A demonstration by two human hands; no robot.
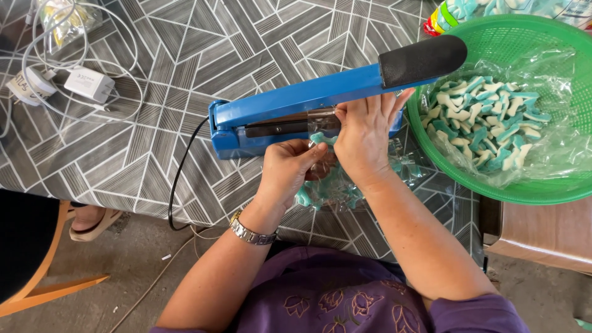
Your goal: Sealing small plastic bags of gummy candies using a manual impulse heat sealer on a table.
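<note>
Head view: both hands pinch one clear bag [336, 185] of teal candies at its top edge, fed under the raised arm of one blue sealer [308, 108]. The bag hangs toward the person; the sealer runs left to right. Right hand [365, 139] is nearer the bar, left hand [287, 169] below. One green basket [542, 188] sits to the right.

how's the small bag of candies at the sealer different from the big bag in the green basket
The small bag lies on the table under the blue sealer, pinched by the left hand and right hand; the big bag sits untouched in the green basket. The small bag holds few candies, the big bag a heap. The small bag's mouth is at the sealer bar; the big bag lies open. Both are clear plastic with teal and white candies.
</note>
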